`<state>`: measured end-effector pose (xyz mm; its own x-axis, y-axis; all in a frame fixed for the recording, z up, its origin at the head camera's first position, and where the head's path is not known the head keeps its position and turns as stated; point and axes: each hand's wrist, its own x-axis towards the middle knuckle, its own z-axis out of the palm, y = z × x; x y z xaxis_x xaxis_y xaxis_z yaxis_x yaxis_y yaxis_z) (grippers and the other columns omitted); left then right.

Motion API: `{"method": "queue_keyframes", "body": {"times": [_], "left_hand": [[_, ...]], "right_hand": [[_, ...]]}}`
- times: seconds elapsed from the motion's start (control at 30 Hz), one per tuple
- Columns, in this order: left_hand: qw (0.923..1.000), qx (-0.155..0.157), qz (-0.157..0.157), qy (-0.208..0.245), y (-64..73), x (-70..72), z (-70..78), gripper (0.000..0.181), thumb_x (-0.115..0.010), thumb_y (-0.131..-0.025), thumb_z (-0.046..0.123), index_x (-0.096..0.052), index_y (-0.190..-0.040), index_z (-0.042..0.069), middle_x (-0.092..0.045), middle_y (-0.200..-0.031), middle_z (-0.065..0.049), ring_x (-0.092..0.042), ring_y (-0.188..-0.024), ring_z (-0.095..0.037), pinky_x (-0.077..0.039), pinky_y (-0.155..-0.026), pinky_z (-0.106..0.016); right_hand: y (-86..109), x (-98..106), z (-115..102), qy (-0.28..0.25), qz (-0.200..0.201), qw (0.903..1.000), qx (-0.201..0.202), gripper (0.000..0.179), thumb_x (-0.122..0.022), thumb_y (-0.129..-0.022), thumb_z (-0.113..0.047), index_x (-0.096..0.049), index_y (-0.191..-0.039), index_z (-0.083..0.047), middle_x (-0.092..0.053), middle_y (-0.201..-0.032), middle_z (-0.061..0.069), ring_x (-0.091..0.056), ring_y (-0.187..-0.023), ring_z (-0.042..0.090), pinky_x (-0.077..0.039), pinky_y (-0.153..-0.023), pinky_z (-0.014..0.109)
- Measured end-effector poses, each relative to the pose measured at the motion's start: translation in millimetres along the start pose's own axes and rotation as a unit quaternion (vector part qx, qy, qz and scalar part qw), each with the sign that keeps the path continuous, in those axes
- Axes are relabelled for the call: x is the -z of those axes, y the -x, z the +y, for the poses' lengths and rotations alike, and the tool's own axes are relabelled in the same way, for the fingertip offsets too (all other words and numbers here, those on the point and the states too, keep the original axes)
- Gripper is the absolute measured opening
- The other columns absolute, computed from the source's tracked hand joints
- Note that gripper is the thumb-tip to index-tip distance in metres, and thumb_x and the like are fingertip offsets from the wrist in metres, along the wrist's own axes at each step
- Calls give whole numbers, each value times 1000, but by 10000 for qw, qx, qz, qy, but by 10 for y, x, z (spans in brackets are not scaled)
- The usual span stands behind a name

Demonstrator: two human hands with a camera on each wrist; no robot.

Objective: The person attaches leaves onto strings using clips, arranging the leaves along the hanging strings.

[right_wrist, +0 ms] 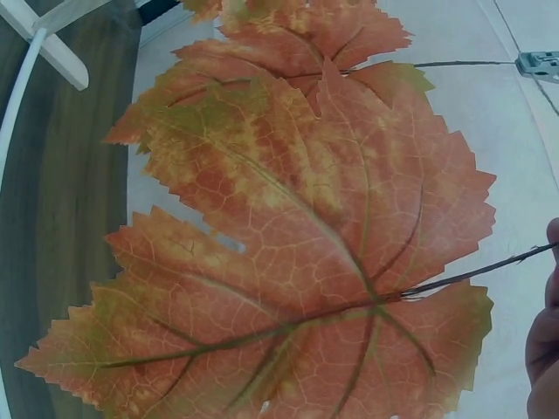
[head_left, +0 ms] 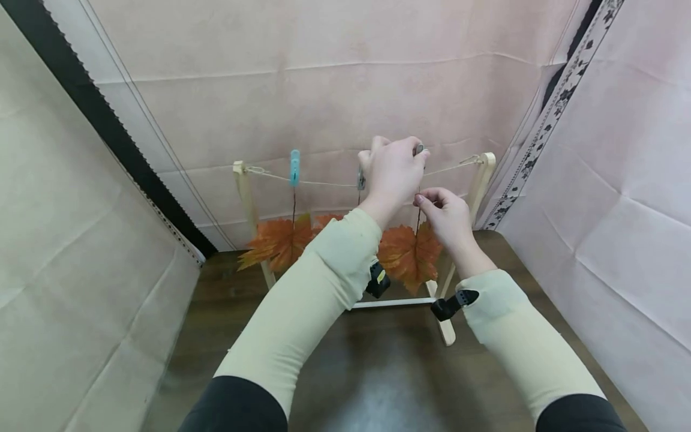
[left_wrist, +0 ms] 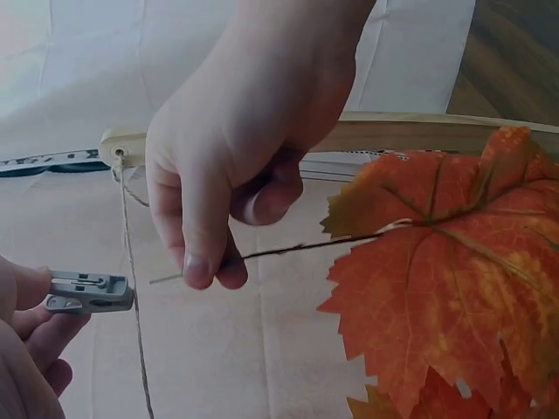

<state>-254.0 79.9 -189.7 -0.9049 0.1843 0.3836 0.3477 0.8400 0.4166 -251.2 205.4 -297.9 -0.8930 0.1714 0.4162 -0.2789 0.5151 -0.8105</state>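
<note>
My left hand (head_left: 395, 168) pinches a grey clothespin (left_wrist: 90, 293) at the string (left_wrist: 134, 262), as the left wrist view shows. Just below it, my right hand (head_left: 447, 217) holds the thin dark stem (left_wrist: 301, 247) of an orange artificial maple leaf (head_left: 408, 255) between thumb and fingertip. The stem's pale tip points towards the string, a short way apart from it. In the right wrist view this leaf (right_wrist: 306, 288) fills the middle, with my right fingers (right_wrist: 543, 349) cut off at the edge.
The string runs between two wooden posts (head_left: 483, 177) of a stand. A blue clothespin (head_left: 294, 168) holds another leaf (head_left: 281, 243) at the left; a second grey clothespin (head_left: 361, 178) hangs mid-string, its leaf partly behind my left arm. Pale cloth walls (head_left: 324, 108) surround the brown wood-look surface (head_left: 378, 372).
</note>
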Motion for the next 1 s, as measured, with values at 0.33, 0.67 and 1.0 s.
{"method": "queue_keyframes", "body": {"times": [0.33,0.67,1.0], "left_hand": [[9999,-25,-113,-87,-31,-51,-6,25,-39,-88,47,-58,-102,39,-58,-88,22,-35,-104,-11,-20,-82,-38],[9994,-42,214,-264,-27,-41,-21,23,-41,-88,45,-57,-103,38,-59,-92,21,-36,-98,-11,-19,-83,-38],[9992,-247,275,-160,-4,-104,-18,20,-42,-88,44,-59,-96,36,-60,-86,18,-37,-97,-11,-17,-85,-40]], "right_hand": [[-12,-17,-2,26,-26,9999,-115,31,-54,-82,-41,-62,-93,-13,-57,-77,1,-50,-57,19,-42,-52,25],[-53,-38,-22,-187,92,9997,-99,31,-56,-82,-39,-62,-92,-11,-56,-75,2,-50,-55,17,-41,-50,24],[-73,-36,-25,-265,320,9991,-72,27,-58,-82,-35,-63,-93,-10,-57,-70,8,-47,-51,11,-39,-47,23]]}}
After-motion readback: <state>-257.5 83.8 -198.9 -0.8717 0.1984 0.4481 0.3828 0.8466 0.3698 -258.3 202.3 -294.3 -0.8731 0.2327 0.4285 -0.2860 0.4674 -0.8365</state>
